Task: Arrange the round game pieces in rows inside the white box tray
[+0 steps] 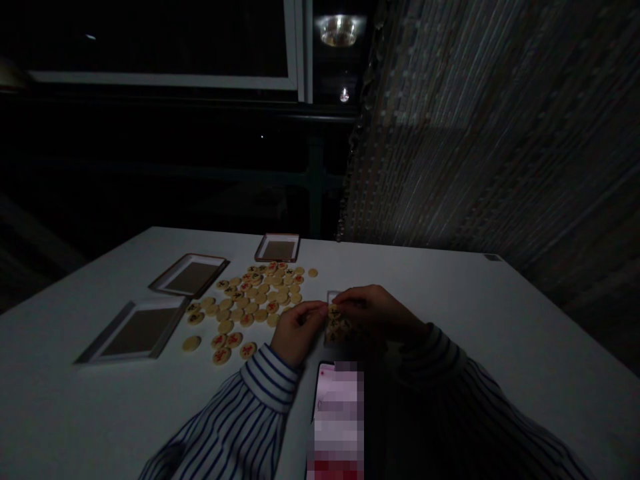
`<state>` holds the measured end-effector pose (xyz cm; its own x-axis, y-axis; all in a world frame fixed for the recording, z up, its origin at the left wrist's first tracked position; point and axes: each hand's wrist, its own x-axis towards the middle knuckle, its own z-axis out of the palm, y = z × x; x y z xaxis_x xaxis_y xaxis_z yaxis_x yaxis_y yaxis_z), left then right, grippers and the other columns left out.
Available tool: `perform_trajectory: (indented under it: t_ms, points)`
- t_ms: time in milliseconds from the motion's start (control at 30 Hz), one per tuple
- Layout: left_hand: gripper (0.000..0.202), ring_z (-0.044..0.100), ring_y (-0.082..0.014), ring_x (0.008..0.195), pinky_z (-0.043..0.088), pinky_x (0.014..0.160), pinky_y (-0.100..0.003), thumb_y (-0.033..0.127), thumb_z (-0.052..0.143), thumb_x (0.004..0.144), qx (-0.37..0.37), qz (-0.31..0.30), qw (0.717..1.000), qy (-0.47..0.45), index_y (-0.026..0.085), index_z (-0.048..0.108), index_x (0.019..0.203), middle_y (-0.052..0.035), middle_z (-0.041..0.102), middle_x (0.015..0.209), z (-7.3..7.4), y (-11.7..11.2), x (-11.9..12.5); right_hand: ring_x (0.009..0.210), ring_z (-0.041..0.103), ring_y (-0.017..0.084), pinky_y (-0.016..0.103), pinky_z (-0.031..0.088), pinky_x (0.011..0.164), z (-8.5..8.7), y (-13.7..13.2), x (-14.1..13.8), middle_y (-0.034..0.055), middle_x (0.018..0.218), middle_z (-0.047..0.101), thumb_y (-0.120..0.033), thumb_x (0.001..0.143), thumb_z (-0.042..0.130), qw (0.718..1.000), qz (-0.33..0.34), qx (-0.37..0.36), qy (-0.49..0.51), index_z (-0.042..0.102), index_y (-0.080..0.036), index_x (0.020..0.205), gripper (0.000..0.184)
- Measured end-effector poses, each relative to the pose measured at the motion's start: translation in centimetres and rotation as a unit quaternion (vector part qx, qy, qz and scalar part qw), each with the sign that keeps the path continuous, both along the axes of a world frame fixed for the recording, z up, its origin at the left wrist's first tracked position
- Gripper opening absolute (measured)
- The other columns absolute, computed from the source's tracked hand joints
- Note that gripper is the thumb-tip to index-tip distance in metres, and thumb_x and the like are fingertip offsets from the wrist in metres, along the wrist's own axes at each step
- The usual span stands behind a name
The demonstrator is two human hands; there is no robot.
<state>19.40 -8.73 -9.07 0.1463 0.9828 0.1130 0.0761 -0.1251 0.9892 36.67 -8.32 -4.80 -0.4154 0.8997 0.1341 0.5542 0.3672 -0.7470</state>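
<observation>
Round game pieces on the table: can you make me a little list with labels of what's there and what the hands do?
Table: white, in a dim room
Loose pieces: round, red or black marks, spread left of the hands
Left hand: grips the small clear box
Right hand: grips the same box, opposite side
In box: a few pieces
Trays: three flat ones beside the loose pieces
Phone: between the striped sleeves

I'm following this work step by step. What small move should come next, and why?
Probably the left hand should leave the small clear box and pick the nearest loose xiangqi piece, while the right hand holds the box: it holds some pieces, and many lie loose beside it.
</observation>
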Motion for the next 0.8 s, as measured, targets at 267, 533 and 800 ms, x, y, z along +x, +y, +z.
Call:
perform_trajectory:
  t_ms: [267, 533, 800]
  points:
    - [0.024, 0.061, -0.0168, 0.075, 0.048, 0.071, -0.028, 0.034, 0.058, 0.069, 0.02, -0.006, 0.999, 0.028, 0.014, 0.067, 0.08, -0.0054, 0.068, 0.078, -0.07, -0.01, -0.04, 0.074, 0.06, 0.013, 0.023, 0.045, 0.068, 0.24, 0.01, 0.06, 0.0018, 0.083, 0.066, -0.027, 0.077, 0.051, 0.999, 0.022, 0.028, -0.025, 0.065, -0.019, 0.088, 0.02]
    - [0.025, 0.061, -0.0178, 0.074, 0.048, 0.071, -0.029, 0.035, 0.058, 0.069, 0.02, -0.018, 0.999, 0.035, 0.014, 0.067, 0.078, -0.0054, 0.069, 0.077, -0.01, -0.06, -0.04, 0.074, 0.059, 0.012, 0.023, 0.044, 0.067, 0.2, 0.06, 0.07, 0.0018, 0.082, 0.066, -0.028, 0.079, 0.049, 0.998, 0.04, 0.04, -0.04, 0.065, -0.019, 0.09, 0.022]
    - [0.025, 0.06, -0.0172, 0.072, 0.046, 0.07, -0.028, 0.035, 0.059, 0.067, 0.012, -0.01, 0.999, 0.043, 0.014, 0.067, 0.077, -0.0051, 0.068, 0.074, -0.17, -0.02, -0.08, 0.072, 0.06, 0.012, 0.023, 0.044, 0.065, 0.49, -0.07, -0.22, 0.0019, 0.081, 0.066, -0.026, 0.077, 0.05, 0.998, 0.022, 0.026, -0.055, 0.065, -0.017, 0.087, 0.02]
